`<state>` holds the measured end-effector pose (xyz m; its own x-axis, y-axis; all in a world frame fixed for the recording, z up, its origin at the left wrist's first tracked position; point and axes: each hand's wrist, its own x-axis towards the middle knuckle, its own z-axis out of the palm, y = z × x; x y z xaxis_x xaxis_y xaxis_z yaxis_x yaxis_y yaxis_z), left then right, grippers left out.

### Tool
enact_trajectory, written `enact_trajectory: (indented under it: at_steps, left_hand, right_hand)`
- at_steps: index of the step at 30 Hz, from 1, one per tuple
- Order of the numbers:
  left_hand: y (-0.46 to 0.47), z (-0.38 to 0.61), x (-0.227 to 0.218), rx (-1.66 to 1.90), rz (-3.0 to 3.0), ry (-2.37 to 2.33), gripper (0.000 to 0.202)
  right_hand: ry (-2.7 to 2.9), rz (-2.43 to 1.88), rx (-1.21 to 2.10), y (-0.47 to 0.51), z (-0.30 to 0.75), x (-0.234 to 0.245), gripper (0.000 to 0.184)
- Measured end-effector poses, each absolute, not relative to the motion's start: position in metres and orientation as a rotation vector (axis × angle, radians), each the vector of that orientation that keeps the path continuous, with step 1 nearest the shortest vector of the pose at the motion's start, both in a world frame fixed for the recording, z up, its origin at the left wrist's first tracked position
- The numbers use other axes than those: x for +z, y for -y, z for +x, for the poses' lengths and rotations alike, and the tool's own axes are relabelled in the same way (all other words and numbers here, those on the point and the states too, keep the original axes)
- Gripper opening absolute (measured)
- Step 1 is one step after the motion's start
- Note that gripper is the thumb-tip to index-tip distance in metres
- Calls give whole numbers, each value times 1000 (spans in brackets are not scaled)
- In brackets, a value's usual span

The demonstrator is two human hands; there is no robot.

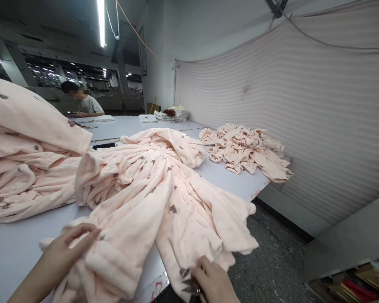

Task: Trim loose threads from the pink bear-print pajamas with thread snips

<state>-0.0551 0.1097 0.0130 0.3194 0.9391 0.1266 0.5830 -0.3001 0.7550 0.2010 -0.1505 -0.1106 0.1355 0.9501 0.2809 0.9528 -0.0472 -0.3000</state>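
Across the table in front of me lies a pale pink plush garment (151, 185) with small brown printed motifs, gathered tightly near its middle. Its lower folds spread towards me and hang over the table's edge. My left hand (71, 244) pinches a fold of it at the lower left, thumb and fingers closed on the cloth. At the bottom centre, my right hand (213, 280) is closed around a pair of dark-bladed thread snips (192, 287). The blades lie against the hanging part of the garment, beside a printed motif. Whether any thread is between them cannot be seen.
More pink plush cloth (28, 168) is heaped at the left, and a pile of small pink pieces (246, 147) lies at the right corner. White stacks (164, 115) stand farther back, near a seated person (86, 103). Beyond the table edge are dark floor (278, 256) and a shelf.
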Motion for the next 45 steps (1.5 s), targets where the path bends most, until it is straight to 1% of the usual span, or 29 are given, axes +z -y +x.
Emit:
enact_trajectory:
  at_steps: [2,3,4,5,6,8,9,10,11,12,13,14,16,18,19,20,22,25,28,31,37,45]
  left_hand:
    - [-110,-60,3,299,2389,-1331,25]
    - [-106,-59,-3,138,2556,-1328,23]
    - [-99,-55,-9,79,2722,-1320,21]
    - [-89,-49,-16,120,2883,-1293,23]
    - [-76,-41,-22,278,2993,-1264,28]
    - [-47,-21,-34,640,2971,-1073,36]
    - [-30,-9,-40,737,2869,-949,33]
    - [-14,4,-46,770,2734,-815,25]
    - [2,18,-51,718,2567,-721,16]
    - [16,31,-55,680,2354,-667,22]
    - [27,44,-59,667,2137,-646,37]
    - [36,56,-61,664,1980,-662,40]
    - [45,72,-62,709,1793,-668,26]
    - [45,78,-59,788,1763,-622,20]
    - [43,78,-57,826,1783,-590,20]
    - [41,76,-56,862,1815,-565,21]
    - [37,72,-53,921,1881,-551,21]
    - [36,69,-53,979,1935,-555,20]
    - [37,70,-54,983,1933,-553,21]
    - [38,71,-53,949,1922,-574,19]
    - [36,72,-53,925,1905,-605,16]
    - [38,75,-48,901,1863,-629,15]
  right_hand:
    - [1455,-1921,280,148,208,-94,6]
    - [1260,-1856,409,146,212,-87,9]
    - [1064,-1782,518,143,215,-81,14]
    - [899,-1716,595,140,217,-76,20]
    - [769,-1659,651,137,218,-73,26]
    - [558,-1535,770,131,216,-71,39]
    - [483,-1476,832,128,213,-71,44]
    - [456,-1440,879,127,210,-71,47]
    - [457,-1417,911,126,206,-70,48]
    - [467,-1402,918,127,203,-69,47]
    - [508,-1411,887,128,202,-66,44]
    - [586,-1455,810,131,201,-63,39]
    - [786,-1619,551,139,206,-54,27]
    - [962,-1838,264,147,215,-44,15]
    - [1027,-1944,153,151,220,-39,15]
    - [1077,-2026,76,154,223,-33,19]
    - [1187,-2094,32,156,225,-22,21]
    - [1449,-2025,64,155,219,-8,17]
    - [1651,-1986,-96,153,210,-3,23]
    - [1680,-1971,-270,151,207,-4,22]
    - [1658,-1910,-393,149,207,-5,22]
    - [1607,-1967,-413,147,204,-2,25]
